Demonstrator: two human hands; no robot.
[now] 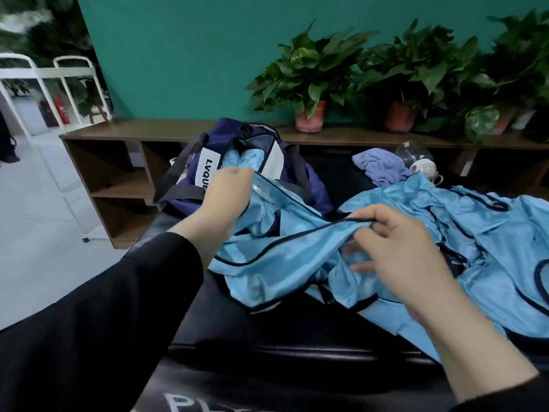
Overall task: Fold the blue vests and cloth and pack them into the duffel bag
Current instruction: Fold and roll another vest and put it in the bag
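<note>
While both hands pinch the vest [267, 263], left grip [228, 188] at one dark edge, right grip [395, 242] at another: pull flat before folding toward the duffel bag [193, 173].

Teal wall [190, 55] stood behind a low dark wooden shelf unit [124, 162], potted green plants [312, 81] lined its top to the right, white metal rack [53, 84] stood to its left, pale tiled floor [35, 233] lay below.
</note>
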